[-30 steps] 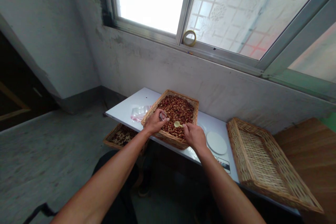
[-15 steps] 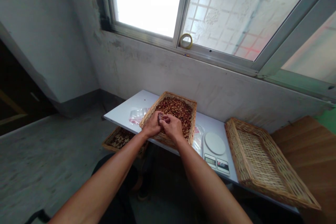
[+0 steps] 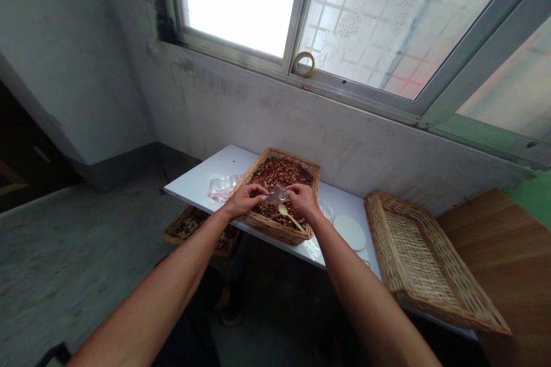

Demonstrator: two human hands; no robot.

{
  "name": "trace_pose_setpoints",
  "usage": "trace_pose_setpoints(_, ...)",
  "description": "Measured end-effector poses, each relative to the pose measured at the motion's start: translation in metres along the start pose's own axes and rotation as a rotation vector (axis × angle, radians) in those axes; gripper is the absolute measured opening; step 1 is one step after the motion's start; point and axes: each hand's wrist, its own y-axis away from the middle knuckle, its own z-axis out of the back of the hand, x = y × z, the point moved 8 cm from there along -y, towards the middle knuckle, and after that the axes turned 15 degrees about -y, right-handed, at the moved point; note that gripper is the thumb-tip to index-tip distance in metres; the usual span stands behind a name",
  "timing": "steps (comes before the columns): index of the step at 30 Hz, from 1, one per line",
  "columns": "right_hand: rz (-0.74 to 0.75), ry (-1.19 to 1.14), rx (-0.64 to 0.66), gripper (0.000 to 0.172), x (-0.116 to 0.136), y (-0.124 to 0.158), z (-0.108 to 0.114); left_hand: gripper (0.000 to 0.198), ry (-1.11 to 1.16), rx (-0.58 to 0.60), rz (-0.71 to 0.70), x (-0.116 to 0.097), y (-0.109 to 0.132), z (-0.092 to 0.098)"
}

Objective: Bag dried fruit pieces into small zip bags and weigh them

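Hands outstretched, left hand (image 3: 245, 200) and right hand (image 3: 303, 200) pinch a small clear plastic bag (image 3: 278, 194) above the wicker basket (image 3: 275, 230).

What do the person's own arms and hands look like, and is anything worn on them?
The left hand and right hand are bare, without gloves. The forearms are bare too, with no sleeve or watch in view. Dark clothing shows on the legs below.

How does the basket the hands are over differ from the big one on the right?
The central basket is heaped with reddish-brown pieces; the right basket shows bare weave. The central basket sits on the white table; the right basket lies at its end. Both are rectangular wicker trays.
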Motion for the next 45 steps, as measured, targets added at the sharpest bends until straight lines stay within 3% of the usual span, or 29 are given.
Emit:
trace_pose_setpoints(3, 0.023, -0.058, -0.032, 0.023, 0.003, 0.0, 0.012, 0.039, -0.025, -0.053, 0.0, -0.001, 0.0, 0.002)
trace_pose_setpoints(7, 0.053, -0.179, -0.166, 0.031, 0.009, 0.001, 0.05, 0.045, -0.035, -0.127, 0.022, -0.006, 0.002, 0.006)
trace_pose_setpoints(13, 0.043, 0.105, -0.309, 0.031, 0.001, 0.012, 0.138, 0.047, -0.188, -0.147, 0.057, -0.017, 0.007, 0.005)
trace_pose_setpoints(17, -0.016, 0.388, -0.364, 0.026, -0.029, 0.033, 0.194, 0.046, -0.261, -0.165, 0.062, -0.019, 0.005, 0.004)
trace_pose_setpoints(20, -0.047, 0.621, -0.405, 0.026, -0.061, 0.055, 0.218, 0.045, -0.292, -0.153, 0.064, -0.014, 0.003, 0.001)
trace_pose_setpoints(23, -0.099, 0.768, -0.404, 0.029, -0.092, 0.076, 0.217, 0.043, -0.321, -0.141, 0.049, -0.01, 0.0, -0.002)
trace_pose_setpoints(26, -0.136, 0.763, -0.288, 0.028, -0.117, 0.089, 0.193, 0.043, -0.356, -0.143, 0.03, -0.008, 0.0, -0.004)
trace_pose_setpoints(29, -0.158, 0.661, -0.216, 0.033, -0.126, 0.096, 0.172, 0.044, -0.364, -0.139, 0.033, -0.006, -0.001, -0.005)
trace_pose_setpoints(31, -0.132, 0.598, -0.244, 0.038, -0.123, 0.1, 0.169, 0.044, -0.364, -0.139, 0.037, -0.005, -0.001, -0.005)
trace_pose_setpoints(37, -0.108, 0.364, -0.535, 0.048, -0.107, 0.12, 0.212, 0.041, -0.379, -0.154, 0.043, -0.008, 0.0, -0.003)
trace_pose_setpoints(41, -0.191, 0.269, -0.605, 0.046, -0.12, 0.139, 0.236, 0.041, -0.391, -0.177, 0.05, -0.009, 0.0, -0.002)
trace_pose_setpoints(45, -0.25, 0.273, -0.633, 0.048, -0.141, 0.158, 0.245, 0.042, -0.392, -0.184, 0.047, -0.007, 0.0, -0.003)
